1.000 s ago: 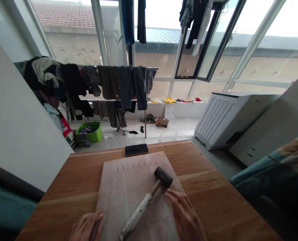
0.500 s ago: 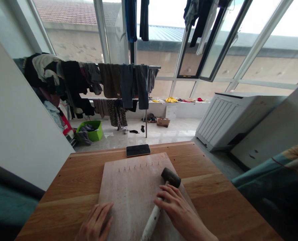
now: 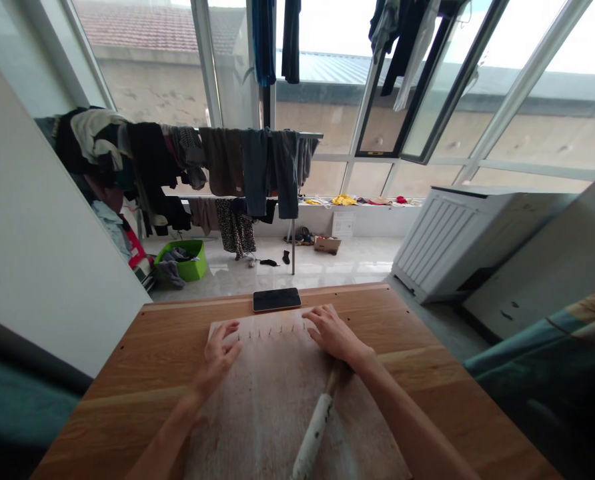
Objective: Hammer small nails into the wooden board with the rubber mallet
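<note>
A pale wooden board (image 3: 272, 393) lies flat with a row of several upright nails (image 3: 270, 331) near its far edge. At the left end of that row is my left hand (image 3: 221, 347), fingers apart and holding nothing. My right hand (image 3: 330, 332) reaches to the right end of the row, its fingers spread and curved around the last nails. Under my right forearm rests a mallet (image 3: 313, 433); its white-wrapped handle points toward me, and its head is hidden behind the hand and wrist.
The board lies on a brown wooden table (image 3: 142, 373). A black phone (image 3: 276, 299) sits at the table's far edge, just beyond the board. Past the table stand a clothes rack (image 3: 293, 247) hung with laundry, a green basin (image 3: 192, 263) and a white cabinet (image 3: 427, 247).
My right hand has come off the mallet, leaving it on the board, and moved forward to the nails. My left hand has moved forward from the board's near left side to its far left corner.
</note>
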`<state>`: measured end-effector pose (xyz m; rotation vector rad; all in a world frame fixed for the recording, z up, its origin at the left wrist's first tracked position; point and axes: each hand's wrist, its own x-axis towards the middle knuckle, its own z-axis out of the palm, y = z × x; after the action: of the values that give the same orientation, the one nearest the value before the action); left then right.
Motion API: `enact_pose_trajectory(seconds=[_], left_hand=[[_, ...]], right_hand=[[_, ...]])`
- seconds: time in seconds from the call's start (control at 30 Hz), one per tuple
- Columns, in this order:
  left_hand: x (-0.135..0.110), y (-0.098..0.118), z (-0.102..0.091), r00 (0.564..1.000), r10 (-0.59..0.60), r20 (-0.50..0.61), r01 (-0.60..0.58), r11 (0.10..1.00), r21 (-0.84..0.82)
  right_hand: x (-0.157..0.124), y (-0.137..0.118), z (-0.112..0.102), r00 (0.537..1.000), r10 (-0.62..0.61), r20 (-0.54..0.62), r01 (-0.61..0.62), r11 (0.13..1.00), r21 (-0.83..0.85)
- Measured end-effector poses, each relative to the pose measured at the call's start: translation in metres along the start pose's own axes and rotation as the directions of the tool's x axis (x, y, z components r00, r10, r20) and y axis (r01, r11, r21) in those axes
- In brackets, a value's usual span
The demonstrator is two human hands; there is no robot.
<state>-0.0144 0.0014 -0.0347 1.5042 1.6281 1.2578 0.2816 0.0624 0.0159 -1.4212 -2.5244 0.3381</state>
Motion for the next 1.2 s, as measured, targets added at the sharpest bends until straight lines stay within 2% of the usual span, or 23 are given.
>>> enact_pose_trajectory(seconds=[0.07,0.17,0.3,0.43,0.53,0.63,0.7,0.77,0.87,1.03,1.2], left_hand=[[0.006,-0.001,0.008,0.998,-0.043,0.035,0.046,0.995,-0.085],[0.009,-0.001,0.016,0.996,-0.05,0.075,0.059,0.991,-0.12],[0.012,-0.003,0.02,0.997,-0.068,0.038,0.072,0.992,-0.103],[0.014,-0.01,0.019,0.996,-0.087,0.024,0.089,0.987,-0.135],[0.015,-0.011,0.017,0.996,-0.077,-0.045,0.068,0.983,-0.172],[0.014,-0.003,0.015,0.989,0.007,-0.145,-0.019,0.996,-0.085],[0.012,0.004,0.015,0.989,0.114,-0.097,-0.108,0.992,0.062],[0.011,0.011,0.017,0.979,0.198,0.04,-0.202,0.961,0.191],[0.01,0.015,0.021,0.949,0.243,0.199,-0.29,0.921,0.259],[0.015,0.012,0.023,0.954,0.237,0.183,-0.277,0.929,0.244],[0.021,0.016,0.028,0.944,0.227,0.24,-0.287,0.923,0.256]], right_hand=[[0.009,0.004,0.003,1.0,0.0,0.029,0.0,1.0,-0.013],[0.013,0.006,0.007,0.998,0.035,0.046,-0.033,0.999,-0.035],[0.013,0.01,0.009,0.995,0.088,0.045,-0.087,0.996,-0.034],[0.012,0.012,0.006,0.995,0.08,0.055,-0.08,0.997,0.007],[0.013,0.008,0.002,0.997,0.063,0.035,-0.064,0.997,0.033],[0.015,0.001,0.002,0.999,0.032,0.032,-0.033,0.998,0.049],[0.018,-0.004,0.004,0.998,0.009,0.055,-0.012,0.998,0.055],[0.019,-0.009,0.007,0.997,0.004,0.074,-0.008,0.998,0.058],[0.02,-0.014,0.007,0.997,0.022,0.075,-0.027,0.998,0.063],[0.019,-0.02,0.005,0.999,0.032,0.028,-0.035,0.995,0.099],[0.028,-0.026,0.015,0.997,0.027,0.069,-0.035,0.991,0.127]])
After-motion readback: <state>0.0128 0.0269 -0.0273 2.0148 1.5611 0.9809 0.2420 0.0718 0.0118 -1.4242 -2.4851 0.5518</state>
